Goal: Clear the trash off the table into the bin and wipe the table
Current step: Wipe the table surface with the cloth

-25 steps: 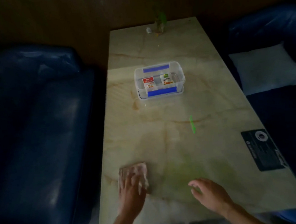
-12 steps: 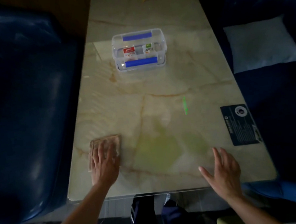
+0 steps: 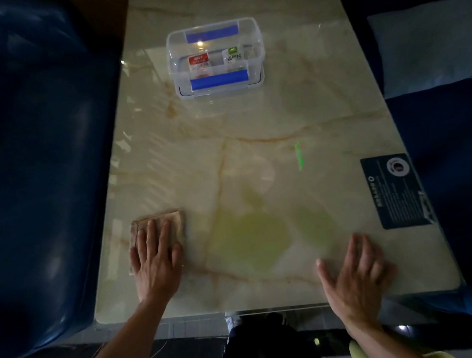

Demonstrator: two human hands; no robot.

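Note:
A folded brownish cloth (image 3: 172, 221) lies flat near the front left of the pale marble table (image 3: 252, 125). My left hand (image 3: 155, 261) presses down on it with the fingers stretched over the cloth. My right hand (image 3: 356, 271) rests flat on the tabletop near the front right edge, fingers spread, holding nothing. A small green scrap (image 3: 299, 155) lies on the table right of centre. No bin is in view.
A clear plastic box with blue clips (image 3: 214, 58) holds a red and a green packet at the table's far middle. A dark sticker (image 3: 397, 190) sits at the right edge. Dark blue sofas (image 3: 35, 169) flank both sides; a pale cushion (image 3: 429, 44) lies right.
My view has tilted down and closer to the front edge. My left hand with the cloth slid toward the front left, and my right hand moved right, flattening on the table.

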